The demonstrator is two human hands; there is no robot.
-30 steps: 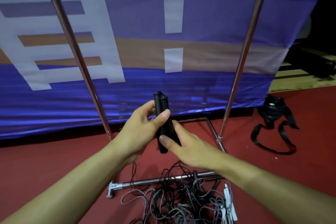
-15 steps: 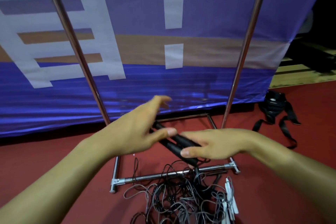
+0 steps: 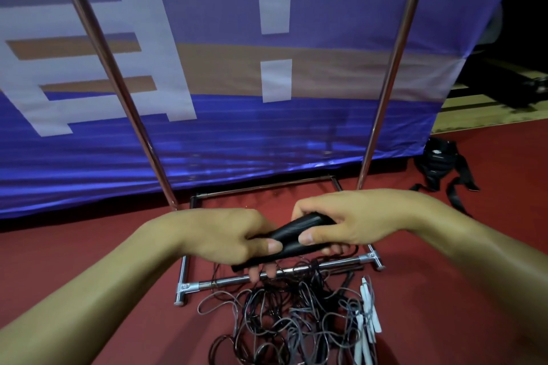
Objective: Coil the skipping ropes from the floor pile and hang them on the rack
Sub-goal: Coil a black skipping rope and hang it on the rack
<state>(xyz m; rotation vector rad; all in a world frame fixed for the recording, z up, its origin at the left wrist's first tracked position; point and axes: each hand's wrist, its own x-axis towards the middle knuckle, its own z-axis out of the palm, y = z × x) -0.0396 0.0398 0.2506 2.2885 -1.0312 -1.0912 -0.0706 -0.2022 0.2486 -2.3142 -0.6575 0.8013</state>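
Two black skipping-rope handles [image 3: 292,235] lie side by side, nearly level, held between both hands above the rack's base. My left hand [image 3: 225,237] grips their lower left end and my right hand [image 3: 338,221] grips the upper right end. Their cord drops into the tangled pile of dark and grey ropes [image 3: 284,326] on the red floor. White handles [image 3: 367,317] lie at the pile's right side. The chrome rack [image 3: 385,89] rises in two slanted poles; its top is out of view.
The rack's base bar [image 3: 225,281] crosses the floor just beyond the pile. A blue and white banner [image 3: 237,133] hangs behind the rack. A black strap bag [image 3: 439,166] lies on the floor at the right.
The handles have gone from upright to nearly level and lower. My left hand, open half a second ago, has closed on them, and my right hand has shifted to their far end.
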